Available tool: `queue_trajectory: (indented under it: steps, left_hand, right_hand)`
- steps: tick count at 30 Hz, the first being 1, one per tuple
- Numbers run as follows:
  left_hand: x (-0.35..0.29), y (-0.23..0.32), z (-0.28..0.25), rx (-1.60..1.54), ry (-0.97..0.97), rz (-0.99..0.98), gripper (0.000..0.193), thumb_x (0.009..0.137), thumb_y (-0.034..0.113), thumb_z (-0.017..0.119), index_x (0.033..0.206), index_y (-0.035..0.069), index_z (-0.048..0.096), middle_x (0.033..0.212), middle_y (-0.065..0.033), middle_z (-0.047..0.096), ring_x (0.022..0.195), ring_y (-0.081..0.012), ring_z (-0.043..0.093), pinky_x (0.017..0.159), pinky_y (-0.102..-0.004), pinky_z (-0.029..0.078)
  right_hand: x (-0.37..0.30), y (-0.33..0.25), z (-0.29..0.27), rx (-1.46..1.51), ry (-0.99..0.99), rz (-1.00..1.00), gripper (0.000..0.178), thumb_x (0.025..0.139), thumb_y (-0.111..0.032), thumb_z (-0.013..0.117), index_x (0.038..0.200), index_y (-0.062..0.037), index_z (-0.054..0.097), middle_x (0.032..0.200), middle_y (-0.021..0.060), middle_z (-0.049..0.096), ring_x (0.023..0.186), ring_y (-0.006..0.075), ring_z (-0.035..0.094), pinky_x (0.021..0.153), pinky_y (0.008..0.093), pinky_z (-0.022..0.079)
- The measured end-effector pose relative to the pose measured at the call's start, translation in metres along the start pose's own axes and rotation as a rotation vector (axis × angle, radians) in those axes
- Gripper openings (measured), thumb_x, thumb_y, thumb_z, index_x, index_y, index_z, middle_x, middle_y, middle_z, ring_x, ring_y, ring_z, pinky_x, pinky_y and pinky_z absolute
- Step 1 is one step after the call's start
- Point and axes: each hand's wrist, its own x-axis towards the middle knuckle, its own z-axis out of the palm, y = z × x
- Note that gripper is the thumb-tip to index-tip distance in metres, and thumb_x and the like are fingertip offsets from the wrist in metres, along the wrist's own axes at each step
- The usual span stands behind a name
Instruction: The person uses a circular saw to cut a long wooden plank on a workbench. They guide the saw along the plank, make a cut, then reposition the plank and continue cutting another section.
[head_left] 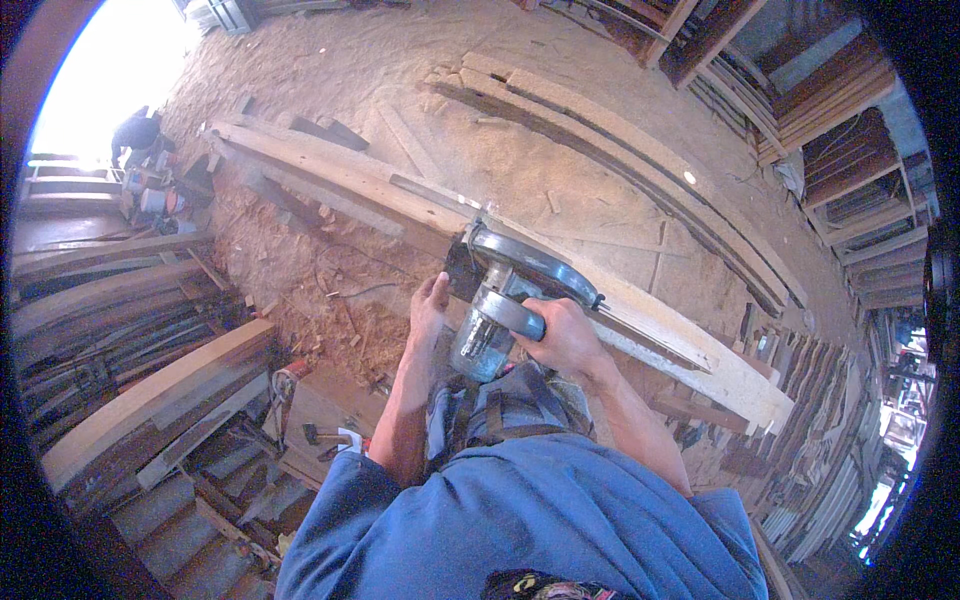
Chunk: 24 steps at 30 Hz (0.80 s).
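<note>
A circular saw (490, 325) with a silver motor body and a dark blade guard (535, 262) rests on a long, pale timber beam (350, 172). My right hand (565, 333) is closed around the saw's rear handle. Beside the dark base of the saw is my left hand (428, 305), its fingers raised and slightly apart; whether the fingertips touch the base I cannot tell. The beam runs from the far left to the near right, and a long split strip of wood (660, 340) lies along its right part. The blade itself is hidden under the guard.
Sawdust and wood chips (330, 310) cover the ground. Beyond the beam lie two long timbers (620, 165). Curved planks (150, 405) are stacked at left, near a hammer (322, 436). Boards (810, 400) stand at right, and a rack of lumber (840, 100) occupies the far right.
</note>
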Motion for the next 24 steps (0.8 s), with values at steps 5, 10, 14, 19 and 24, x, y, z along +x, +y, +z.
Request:
queue_trajectory:
  steps: [5,10,14,19,24]
  left_hand:
    - [-0.001,0.003,0.002,-0.038,0.0,0.007,0.039,0.102,0.044,0.069,0.098,0.005,0.072,0.068,0.008,0.047,0.061,-0.0055,0.041,0.055,-0.0263,0.03]
    - [0.001,0.0,0.001,-0.007,0.014,0.02,0.038,0.103,0.043,0.069,0.1,0.005,0.072,0.068,0.0076,0.048,0.061,-0.0054,0.042,0.055,-0.0263,0.031]
    - [0.003,-0.005,0.001,0.038,0.026,0.049,0.043,0.103,0.046,0.068,0.107,0.004,0.074,0.069,0.006,0.052,0.062,-0.0061,0.045,0.057,-0.026,0.034]
    - [0.006,-0.006,-0.005,0.141,-0.011,0.012,0.05,0.102,0.049,0.068,0.116,0.001,0.074,0.075,0.0021,0.061,0.065,-0.0085,0.051,0.06,-0.0268,0.04]
    - [0.009,0.011,-0.014,0.217,-0.102,-0.082,0.055,0.102,0.052,0.067,0.121,0.001,0.072,0.076,-0.0015,0.064,0.068,-0.0111,0.057,0.062,-0.0303,0.045]
  right_hand:
    - [-0.003,-0.003,0.0,0.001,0.044,-0.011,0.023,0.082,-0.014,0.08,0.1,-0.0019,0.073,0.088,0.0234,0.073,0.087,0.0426,0.072,0.077,0.0475,0.055]
    - [-0.003,-0.005,-0.002,0.001,0.053,-0.024,0.022,0.082,-0.014,0.08,0.099,-0.0023,0.072,0.088,0.0233,0.073,0.088,0.042,0.072,0.077,0.0472,0.055]
    - [-0.001,-0.006,-0.003,0.024,0.018,-0.001,0.028,0.078,-0.019,0.081,0.101,-0.0048,0.073,0.089,0.023,0.073,0.088,0.0432,0.072,0.078,0.05,0.056]
    - [-0.001,-0.005,-0.002,0.042,-0.023,0.058,0.031,0.077,-0.019,0.083,0.103,-0.0055,0.073,0.09,0.0229,0.073,0.09,0.0434,0.072,0.079,0.0495,0.056]
    - [0.004,-0.012,0.001,0.026,-0.017,0.124,0.03,0.078,-0.02,0.084,0.102,-0.0055,0.072,0.09,0.0216,0.073,0.09,0.043,0.072,0.078,0.0475,0.057]
